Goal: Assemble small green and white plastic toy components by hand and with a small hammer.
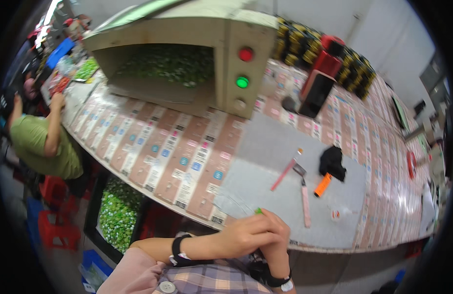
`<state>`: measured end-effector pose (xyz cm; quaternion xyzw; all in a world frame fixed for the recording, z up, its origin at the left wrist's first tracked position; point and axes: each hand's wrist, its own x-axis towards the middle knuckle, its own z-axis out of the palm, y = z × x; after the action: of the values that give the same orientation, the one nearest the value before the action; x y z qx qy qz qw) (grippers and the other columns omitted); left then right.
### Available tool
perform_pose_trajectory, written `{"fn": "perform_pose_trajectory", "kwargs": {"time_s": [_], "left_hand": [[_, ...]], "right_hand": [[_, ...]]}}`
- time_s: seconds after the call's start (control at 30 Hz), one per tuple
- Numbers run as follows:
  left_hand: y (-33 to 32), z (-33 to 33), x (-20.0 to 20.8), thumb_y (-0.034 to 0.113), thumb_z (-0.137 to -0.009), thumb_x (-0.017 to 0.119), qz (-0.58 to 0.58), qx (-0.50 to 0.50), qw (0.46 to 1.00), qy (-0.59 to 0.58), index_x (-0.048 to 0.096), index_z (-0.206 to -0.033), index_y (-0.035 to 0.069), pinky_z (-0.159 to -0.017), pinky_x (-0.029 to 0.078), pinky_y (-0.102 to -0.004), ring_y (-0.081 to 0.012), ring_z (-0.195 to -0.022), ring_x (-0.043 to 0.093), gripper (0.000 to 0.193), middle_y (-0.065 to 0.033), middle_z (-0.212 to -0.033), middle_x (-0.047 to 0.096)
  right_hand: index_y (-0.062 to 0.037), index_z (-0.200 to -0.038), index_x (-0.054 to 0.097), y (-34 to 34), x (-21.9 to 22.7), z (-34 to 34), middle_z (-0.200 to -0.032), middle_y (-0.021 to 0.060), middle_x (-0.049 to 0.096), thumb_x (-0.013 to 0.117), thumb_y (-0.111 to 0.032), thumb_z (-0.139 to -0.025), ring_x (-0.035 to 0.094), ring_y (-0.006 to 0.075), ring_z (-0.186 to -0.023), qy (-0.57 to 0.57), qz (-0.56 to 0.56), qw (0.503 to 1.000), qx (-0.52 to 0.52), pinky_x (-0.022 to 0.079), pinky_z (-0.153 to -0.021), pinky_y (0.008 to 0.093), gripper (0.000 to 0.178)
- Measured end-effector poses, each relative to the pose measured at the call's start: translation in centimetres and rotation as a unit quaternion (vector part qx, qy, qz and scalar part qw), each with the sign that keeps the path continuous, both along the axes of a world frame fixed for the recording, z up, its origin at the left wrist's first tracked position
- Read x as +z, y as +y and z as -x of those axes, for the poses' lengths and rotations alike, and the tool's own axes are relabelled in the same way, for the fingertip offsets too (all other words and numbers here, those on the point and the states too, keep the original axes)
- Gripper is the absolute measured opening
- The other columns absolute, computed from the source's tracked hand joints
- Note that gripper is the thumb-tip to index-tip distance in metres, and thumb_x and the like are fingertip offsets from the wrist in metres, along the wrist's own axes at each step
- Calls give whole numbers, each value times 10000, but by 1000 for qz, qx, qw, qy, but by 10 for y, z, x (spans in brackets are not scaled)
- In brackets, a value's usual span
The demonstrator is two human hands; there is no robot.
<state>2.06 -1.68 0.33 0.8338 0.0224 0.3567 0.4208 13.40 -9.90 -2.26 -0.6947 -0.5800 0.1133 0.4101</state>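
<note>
My left hand (246, 234) and my right hand (279, 239) are together at the front edge of the grey mat (265, 147), the left partly over the right. Their fingers are curled, and a small green piece (258, 210) peeks out at the fingertips; most of it is hidden. Both wrists wear black bands. On the mat lie a slim pink-handled tool (284, 172), a second pink-handled tool with a bent metal head (306, 203), an orange-handled tool (323, 185) and a crumpled black cloth (332, 163).
A beige machine (236, 49) with a red and a green button holds many green pieces inside. A phone (317, 93) leans on a red stand. Below the table's left edge sits a black bin (94, 215) of green-white pieces. Another person (45, 142) works at far left, near red stools (60, 230).
</note>
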Motion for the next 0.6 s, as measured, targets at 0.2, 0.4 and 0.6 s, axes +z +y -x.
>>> {"fn": "perform_pose_trajectory", "kwargs": {"time_s": [0.2,0.4,0.6], "left_hand": [[-6,-2,-11,29,-727,596,-5,39,999,-23,621,-955,32,-769,480,-343,-274,-865,577,229,-96,-970,578],[-8,1,3,20,-796,548,66,-41,993,-85,589,-960,24,-839,431,-335,-284,-932,534,169,-96,-964,533],[-8,-2,-9,64,-807,596,44,19,995,-90,652,-909,86,-719,475,-352,-287,-864,585,118,-87,-913,613]], "right_hand": [[26,-912,630,3,-3,0,-888,167,658,646,-61,-705,650,315,-780,-13,-9,1000,-24,522,-677,348,224],[39,-1034,609,-15,-35,-15,-950,171,656,572,-105,-824,637,289,-866,95,-25,994,40,511,-752,351,258],[21,-1011,620,25,-62,-13,-938,161,657,588,-60,-803,637,281,-857,276,-43,955,103,506,-760,338,226]]}}
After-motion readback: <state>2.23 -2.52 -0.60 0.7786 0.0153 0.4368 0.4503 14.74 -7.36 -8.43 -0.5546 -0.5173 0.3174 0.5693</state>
